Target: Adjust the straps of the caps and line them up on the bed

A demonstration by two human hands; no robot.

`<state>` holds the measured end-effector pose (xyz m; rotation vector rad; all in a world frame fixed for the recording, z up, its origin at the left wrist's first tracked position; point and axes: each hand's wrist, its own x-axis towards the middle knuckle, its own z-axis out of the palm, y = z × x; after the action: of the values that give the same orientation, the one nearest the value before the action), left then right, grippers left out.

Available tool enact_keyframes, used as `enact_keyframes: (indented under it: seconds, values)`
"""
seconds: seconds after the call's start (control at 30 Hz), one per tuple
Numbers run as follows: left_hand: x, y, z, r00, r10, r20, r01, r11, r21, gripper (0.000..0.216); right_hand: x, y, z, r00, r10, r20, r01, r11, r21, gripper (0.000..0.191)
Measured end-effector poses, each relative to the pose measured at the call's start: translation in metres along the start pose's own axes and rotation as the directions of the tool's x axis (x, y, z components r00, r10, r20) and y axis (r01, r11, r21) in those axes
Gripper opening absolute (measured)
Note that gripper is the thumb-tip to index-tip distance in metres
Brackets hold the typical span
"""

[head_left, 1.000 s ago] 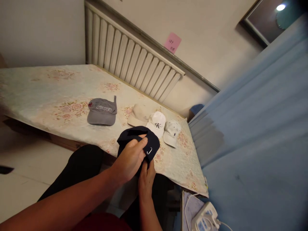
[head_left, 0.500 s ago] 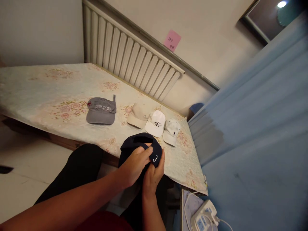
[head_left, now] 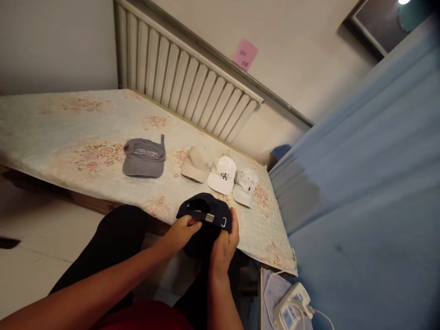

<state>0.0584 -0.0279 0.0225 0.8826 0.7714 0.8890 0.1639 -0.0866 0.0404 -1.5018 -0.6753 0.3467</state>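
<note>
Both my left grip (head_left: 181, 234) and right grip (head_left: 225, 244) hold the dark cap (head_left: 219, 209); beyond it I see a grey cap (head_left: 144, 162), beige cap (head_left: 196, 163), two white caps (head_left: 222, 169).

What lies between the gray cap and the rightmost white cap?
From the gray cap to the rightmost white cap, the head view shows a stretch of floral cover, then a beige cap, then the CK-lettered white cap.

L hand (head_left: 183, 232) now farther L on strap (head_left: 195, 214) of navy cap (head_left: 222, 210) — metal buckle (head_left: 209, 217), hidden b4, in view.
</note>
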Motion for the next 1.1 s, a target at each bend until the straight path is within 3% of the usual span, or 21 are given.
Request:
enact_keyframes:
  seconds: [0.13,0.23,0.37,0.5,0.6,0.87,1.1]
  values:
    - [0.011,-0.009,-0.016,0.996,0.035,-0.085,-0.041,0.996,-0.074,0.029,0.002,0.001,-0.001,0.999,0.025,-0.027,-0.022,0.997,0.078,0.053]
    - [0.010,-0.001,-0.018,0.993,0.015,-0.121,-0.040,0.977,-0.208,0.031,0.002,0.001,-0.002,0.997,0.077,-0.027,-0.072,0.984,0.161,0.052]
    - [0.002,0.026,-0.011,0.997,0.075,-0.010,-0.072,0.899,-0.433,0.030,0.000,-0.001,-0.002,0.994,0.096,-0.060,-0.083,0.980,0.178,0.051]
    - [-0.003,0.052,-0.005,0.983,0.115,0.144,0.000,0.782,-0.624,0.020,-0.002,0.002,-0.004,0.997,0.026,-0.070,-0.014,0.987,0.163,0.048]
    - [-0.004,0.066,-0.001,0.989,0.060,0.132,0.057,0.674,-0.736,0.017,-0.003,0.010,-0.006,1.000,-0.003,-0.027,0.007,0.991,0.136,0.049]
    - [0.003,0.081,0.008,0.984,-0.126,0.129,0.178,0.556,-0.812,0.034,-0.001,0.030,-0.012,0.999,-0.038,0.013,0.037,0.998,0.059,0.048]
    - [0.007,0.077,0.017,0.980,-0.176,0.098,0.186,0.607,-0.773,0.026,0.002,0.032,-0.015,0.998,-0.058,-0.002,0.058,0.996,-0.061,0.049]
